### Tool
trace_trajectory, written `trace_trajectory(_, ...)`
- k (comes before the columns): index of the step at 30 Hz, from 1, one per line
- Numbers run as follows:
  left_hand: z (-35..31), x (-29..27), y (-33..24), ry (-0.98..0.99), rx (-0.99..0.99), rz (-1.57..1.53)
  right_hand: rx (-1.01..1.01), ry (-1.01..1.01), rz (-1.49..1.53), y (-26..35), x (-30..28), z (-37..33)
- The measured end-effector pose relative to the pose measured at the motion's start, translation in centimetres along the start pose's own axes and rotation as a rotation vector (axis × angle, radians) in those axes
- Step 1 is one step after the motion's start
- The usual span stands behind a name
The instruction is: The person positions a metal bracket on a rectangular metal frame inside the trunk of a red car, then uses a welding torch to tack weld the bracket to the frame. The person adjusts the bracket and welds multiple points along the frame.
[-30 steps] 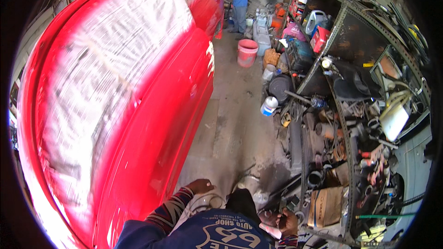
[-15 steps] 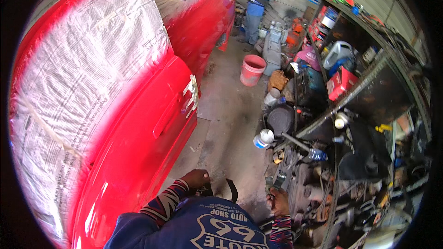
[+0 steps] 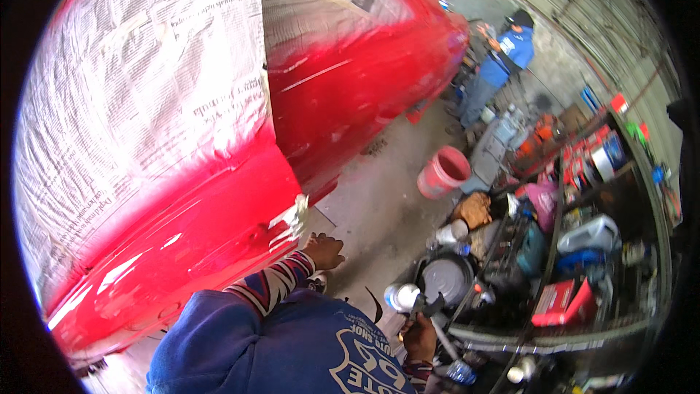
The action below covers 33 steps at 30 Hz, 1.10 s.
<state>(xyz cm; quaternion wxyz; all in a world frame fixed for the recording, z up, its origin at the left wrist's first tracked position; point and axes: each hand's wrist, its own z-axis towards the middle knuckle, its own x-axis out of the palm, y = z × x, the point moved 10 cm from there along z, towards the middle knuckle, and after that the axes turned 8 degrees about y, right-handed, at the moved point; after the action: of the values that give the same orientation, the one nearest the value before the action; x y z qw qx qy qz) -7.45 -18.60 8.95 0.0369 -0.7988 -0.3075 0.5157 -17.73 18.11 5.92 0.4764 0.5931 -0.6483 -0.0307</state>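
Note:
My left hand (image 3: pixel 323 250) is in front of my body with its fingers curled, close to the lower edge of a red-painted car (image 3: pixel 219 190). Something small, dark and silvery shows just beneath it, too unclear to name. My right hand (image 3: pixel 418 337) is closed around a small dark object (image 3: pixel 423 306) whose kind I cannot make out. A thin, dark curved strip (image 3: pixel 374 304) sticks up by my waist, between the hands. Newspaper masking (image 3: pixel 153 95) covers the car's windows, with red overspray along its edges. Crumpled whitish masking (image 3: pixel 293 219) hangs at the door edge near my left hand.
A red bucket (image 3: pixel 443 173) stands on the concrete floor ahead. To the right, a metal shelf (image 3: pixel 561 339) holds a grey jug (image 3: pixel 589 235) and a red box (image 3: pixel 563 303). A white can (image 3: pixel 402 297) is near my right hand. A person in blue (image 3: pixel 503 62) stands at the back.
The view has turned, and the car, bucket and shelf sit differently in it. My left hand appears higher, nearer the door edge; my right hand appears lower, still closed on the dark object.

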Motion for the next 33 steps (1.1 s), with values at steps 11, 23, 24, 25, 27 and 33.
trace_trajectory(11, 5.6, -3.3, 8.1, -0.051, -0.729, -0.206, 0.408, 0.154, -0.378, 9.8, 0.8, 22.9)
trace_trajectory(23, -0.5, -6.3, 9.8, -0.374, -1.219, -0.774, 0.441, 0.896, -1.334, 11.4, 37.0, 39.4)
trace_trajectory(24, -1.1, -6.4, 9.8, -0.378, -1.279, -0.745, 0.476, 0.896, -1.356, 10.0, 38.8, 40.7)
trace_trajectory(25, -1.7, -6.2, 9.8, -0.379, -1.344, -0.719, 0.523, 0.925, -1.345, 7.9, 40.9, 41.9)
trace_trajectory(27, -2.5, -5.4, 9.6, -0.492, -1.412, -0.761, 0.631, 0.988, -1.322, 2.9, 44.7, 43.7)
trace_trajectory(33, -4.8, 3.1, 5.5, -0.505, -1.595, -0.854, 0.819, 1.447, -1.307, -7.7, 51.4, 39.6)
